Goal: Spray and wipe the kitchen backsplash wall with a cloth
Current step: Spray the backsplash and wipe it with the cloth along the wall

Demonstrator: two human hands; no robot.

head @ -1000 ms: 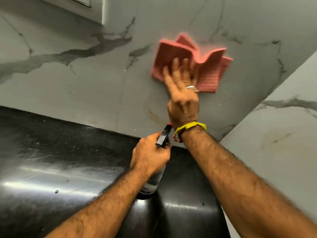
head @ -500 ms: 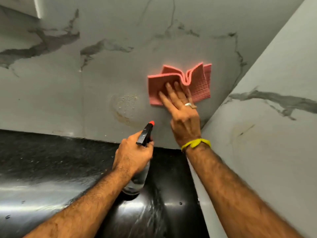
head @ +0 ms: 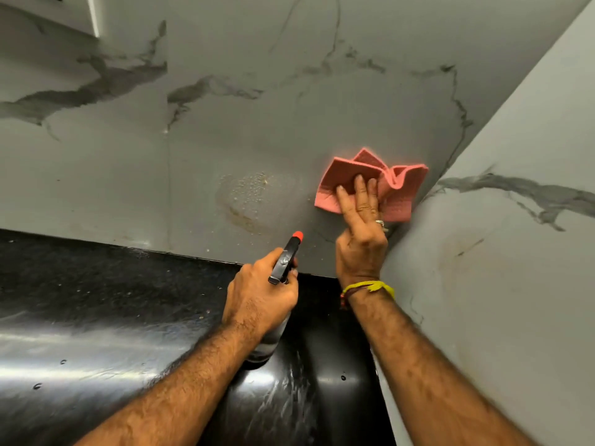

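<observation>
Two hands: right hand [head: 360, 239] flat on cloth [head: 399, 188] (beside corner); left hand [head: 260, 297] grips spray bottle [head: 285, 259].

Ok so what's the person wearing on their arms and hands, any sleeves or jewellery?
Both forearms are bare and hairy, with no sleeves in view. The right hand has a silver ring on one finger, and its wrist carries a yellow band with a darker reddish thread beside it. The left hand shows no jewellery.

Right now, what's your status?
Left hand grips spray bottle. Right hand presses cloth flat on wall. Droplet patch unwiped. Nothing blocking.
</observation>
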